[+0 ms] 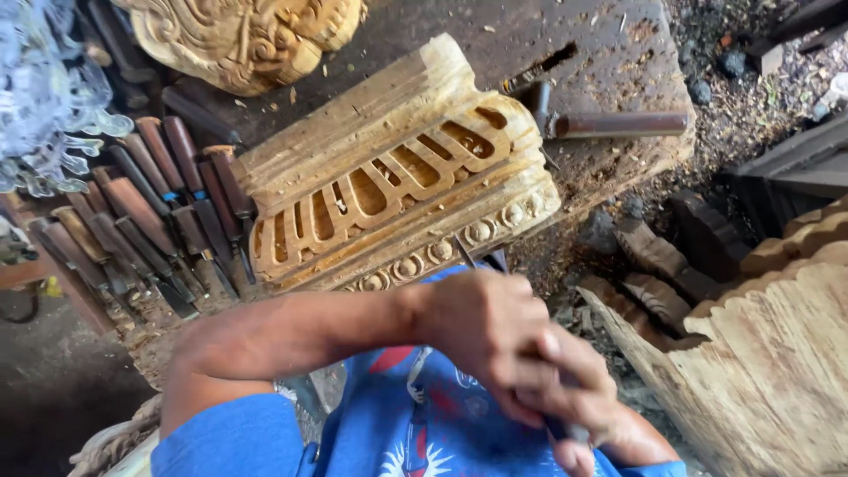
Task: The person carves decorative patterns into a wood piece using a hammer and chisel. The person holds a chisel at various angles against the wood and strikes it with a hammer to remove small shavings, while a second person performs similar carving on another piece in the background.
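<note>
A carved block of pale wood [397, 172] with slotted openings and a row of round beads lies tilted on a dark workbench [495, 44]. My left hand [481, 331] reaches across my body and grips a thin chisel [465, 253], whose blade tip touches the beaded edge of the block. My right hand [579, 402] is closed around the chisel's handle end, just below and right of the left hand. Both hands overlap in front of my blue shirt.
Several wooden-handled chisels [150, 212] lie in a row left of the block. Another carved piece [247, 35] sits at the top. A mallet [609, 124] rests on the bench at right. A scalloped wood slab [777, 353] stands at lower right.
</note>
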